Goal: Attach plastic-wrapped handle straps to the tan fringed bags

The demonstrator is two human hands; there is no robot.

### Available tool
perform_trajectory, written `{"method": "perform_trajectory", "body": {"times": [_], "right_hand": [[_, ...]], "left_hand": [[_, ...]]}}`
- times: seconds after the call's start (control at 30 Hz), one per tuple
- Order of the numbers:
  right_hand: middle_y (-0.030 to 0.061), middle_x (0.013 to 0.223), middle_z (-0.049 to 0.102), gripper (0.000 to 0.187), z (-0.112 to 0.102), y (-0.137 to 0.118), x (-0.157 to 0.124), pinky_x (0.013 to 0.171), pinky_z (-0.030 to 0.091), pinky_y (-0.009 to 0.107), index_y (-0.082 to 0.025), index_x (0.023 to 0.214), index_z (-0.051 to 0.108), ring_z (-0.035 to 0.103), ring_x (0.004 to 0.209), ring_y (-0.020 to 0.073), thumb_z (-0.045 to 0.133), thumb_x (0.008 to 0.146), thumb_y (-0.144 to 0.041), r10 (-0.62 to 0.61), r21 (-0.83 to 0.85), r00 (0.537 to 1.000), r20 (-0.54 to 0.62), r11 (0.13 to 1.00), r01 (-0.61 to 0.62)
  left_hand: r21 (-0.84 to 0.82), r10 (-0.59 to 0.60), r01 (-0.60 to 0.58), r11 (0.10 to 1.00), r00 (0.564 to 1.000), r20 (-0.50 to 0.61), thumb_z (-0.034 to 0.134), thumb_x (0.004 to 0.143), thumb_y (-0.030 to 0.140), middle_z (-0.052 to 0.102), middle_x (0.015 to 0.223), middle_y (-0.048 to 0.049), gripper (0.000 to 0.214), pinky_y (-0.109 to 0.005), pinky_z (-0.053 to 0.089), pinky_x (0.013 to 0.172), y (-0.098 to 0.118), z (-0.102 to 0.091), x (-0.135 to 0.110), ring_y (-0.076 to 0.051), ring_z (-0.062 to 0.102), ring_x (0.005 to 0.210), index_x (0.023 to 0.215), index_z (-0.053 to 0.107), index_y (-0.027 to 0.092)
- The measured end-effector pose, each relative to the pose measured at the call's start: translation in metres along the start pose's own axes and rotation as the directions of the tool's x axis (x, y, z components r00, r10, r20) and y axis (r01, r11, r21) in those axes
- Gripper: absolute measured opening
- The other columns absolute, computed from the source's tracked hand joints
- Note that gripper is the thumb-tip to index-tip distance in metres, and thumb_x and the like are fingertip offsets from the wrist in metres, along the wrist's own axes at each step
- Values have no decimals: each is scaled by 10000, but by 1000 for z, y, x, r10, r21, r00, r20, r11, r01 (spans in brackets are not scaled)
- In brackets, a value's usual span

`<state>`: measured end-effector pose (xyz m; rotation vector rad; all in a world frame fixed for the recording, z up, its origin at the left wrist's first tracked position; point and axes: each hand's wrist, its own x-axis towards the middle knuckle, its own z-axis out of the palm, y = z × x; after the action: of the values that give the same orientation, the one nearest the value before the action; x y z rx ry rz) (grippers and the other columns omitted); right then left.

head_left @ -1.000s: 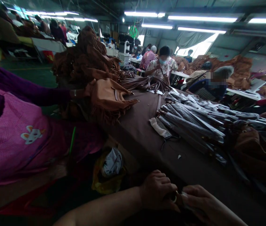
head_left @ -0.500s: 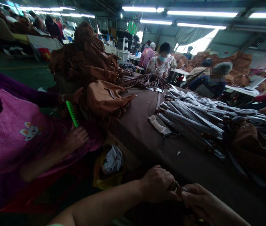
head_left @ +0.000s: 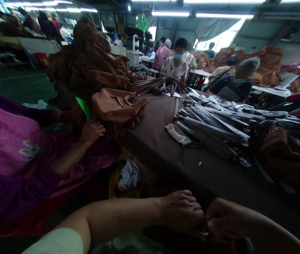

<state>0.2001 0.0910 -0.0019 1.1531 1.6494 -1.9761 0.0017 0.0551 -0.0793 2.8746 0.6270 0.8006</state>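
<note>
Low in front of me my left hand (head_left: 183,212) is closed around a gold-coloured metal ring (head_left: 204,233), mostly covered by the fingers. My right hand (head_left: 222,218) meets it, its fingers pinched on something small beside the ring, too dark and covered to name. Dark material below both hands is hard to make out. Beyond them, the brown-covered table (head_left: 155,123) carries a bundle of plastic-wrapped straps (head_left: 213,123) and, at the right, a brown bag (head_left: 279,144).
At the left, a co-worker's hand (head_left: 93,132) holds a green comb (head_left: 84,107) beside a fringed brown bag (head_left: 115,106). Behind rises a heap of brown bags (head_left: 86,60). Loose brown straps (head_left: 163,84) lie on the table. A bag of crumpled plastic (head_left: 129,174) stands below the table edge.
My hands have come closer together, and the ring is now more covered. The co-worker's comb has moved up and right to the bag's fringe. The view has shifted slightly.
</note>
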Motion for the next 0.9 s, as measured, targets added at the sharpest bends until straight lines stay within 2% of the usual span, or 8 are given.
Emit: {"method": "perform_trajectory", "body": {"times": [0.2,0.33,0.43,0.53,0.6,0.73,0.8,0.9], "right_hand": [[-89,369,355,592,-8,0,6,305,137,175,-155,632,548,229,301,33,654,678,-736,-37,-8,988,-152,999,37],[-66,386,414,606,-2,1,11,298,209,173,-158,624,544,289,292,44,617,694,-755,-45,-18,983,-176,999,43],[-43,477,524,544,11,4,20,323,298,172,-167,757,557,377,319,64,559,782,-710,-63,-34,968,-244,998,56],[-35,573,585,483,27,-1,28,358,350,187,-183,918,530,463,374,93,522,842,-661,-92,-108,921,-379,993,55],[-33,568,576,479,34,-10,26,370,336,202,-185,945,529,481,388,112,488,870,-656,-108,-171,880,-463,985,32],[15,772,632,481,25,-22,-5,582,390,236,-204,921,612,578,675,155,465,892,-661,-264,-345,779,-569,936,65],[23,756,609,576,14,-13,-28,612,384,256,-184,837,637,542,687,161,356,922,-681,-315,-403,767,-559,912,80],[45,811,631,643,2,18,-52,620,412,263,-135,943,663,554,715,178,454,851,-735,-294,-149,842,-452,956,253]], "left_hand": [[-44,-249,252,967,966,70,439,841,736,668,844,-41,569,-334,391,749,-4,-10,0,-191,624,788,852,544,176],[-166,-430,450,878,892,141,507,767,778,674,875,-35,629,-345,401,814,-1,-19,2,-212,642,836,966,532,181],[-196,-511,532,824,847,148,555,744,767,673,880,-50,652,-379,395,871,3,-16,0,-240,649,866,992,514,165],[-281,-526,533,798,844,104,577,745,746,671,927,-67,643,-374,396,856,6,-12,-3,-241,639,880,1001,503,161],[-343,-491,478,809,870,54,549,790,716,666,957,-63,587,-361,387,846,7,-13,-5,-226,623,891,1019,515,175],[-433,-405,359,827,914,-15,493,880,619,642,903,-38,440,-335,369,831,6,-20,-16,-189,573,869,1009,566,205],[-516,-467,382,766,883,-40,493,877,619,615,873,-39,447,-319,382,819,3,-22,-26,-177,546,845,969,572,189],[-691,-641,458,560,768,-10,521,844,650,575,898,-33,480,-283,415,791,-5,-21,-41,-167,521,845,950,559,183]]}}
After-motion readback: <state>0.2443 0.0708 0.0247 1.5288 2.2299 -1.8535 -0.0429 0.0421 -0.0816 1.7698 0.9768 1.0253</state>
